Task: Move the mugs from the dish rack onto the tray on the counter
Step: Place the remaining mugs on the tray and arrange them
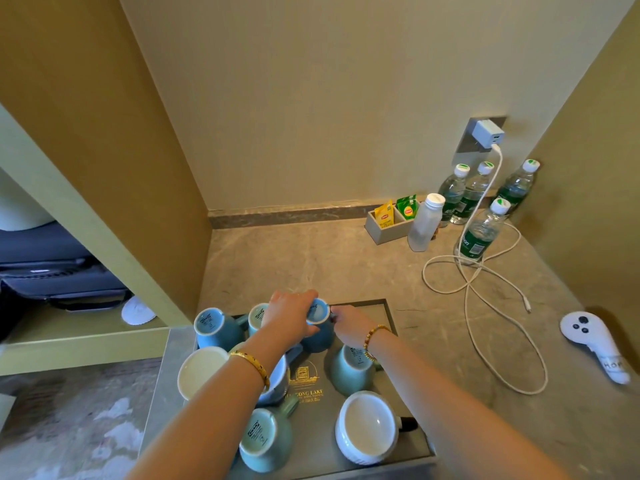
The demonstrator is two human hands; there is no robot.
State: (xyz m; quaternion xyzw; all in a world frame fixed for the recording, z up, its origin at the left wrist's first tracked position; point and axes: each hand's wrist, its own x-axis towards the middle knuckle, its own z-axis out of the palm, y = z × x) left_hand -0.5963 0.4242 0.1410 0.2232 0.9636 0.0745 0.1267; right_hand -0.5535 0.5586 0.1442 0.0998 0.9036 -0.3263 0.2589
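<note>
A dark tray with gold lettering lies on the counter near its front edge. Several mugs stand upside down on it, blue ones and white ones. My left hand grips an inverted blue mug at the tray's far middle, fingers curled round its base. My right hand holds the same mug from the right, at its handle side. Other blue mugs and white mugs surround it. No dish rack is in view.
Several water bottles and a frosted bottle stand at the counter's back right beside a tea-bag box. A white charger cable loops over the counter. A white controller lies far right. A wooden partition rises left.
</note>
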